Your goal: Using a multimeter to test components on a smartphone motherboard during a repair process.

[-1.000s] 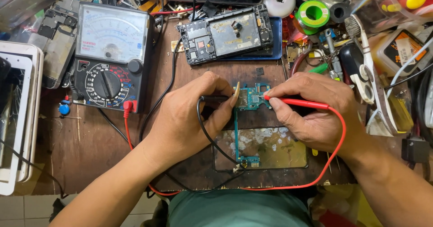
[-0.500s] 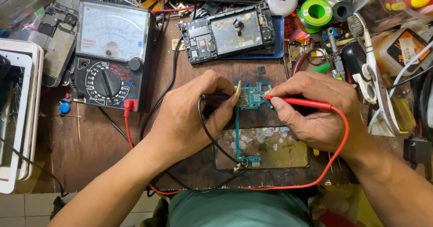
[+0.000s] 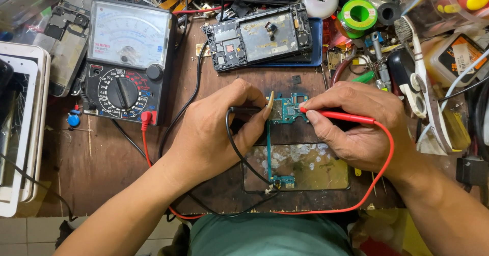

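Left hand [image 3: 214, 134] bare, no glove, no ring seen; right hand [image 3: 356, 129] bare too; both forearms uncovered, no sleeves, no watch or band; teal-green shirt [image 3: 267, 235] at bottom edge.

Two probes [image 3: 340, 116] – one meter [image 3: 126, 60], one board [image 3: 286, 111].

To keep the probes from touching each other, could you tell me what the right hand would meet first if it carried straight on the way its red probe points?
The right hand points its red probe leftward; the tip already rests on the small circuit board. Beyond that, probably the left hand fingertips.
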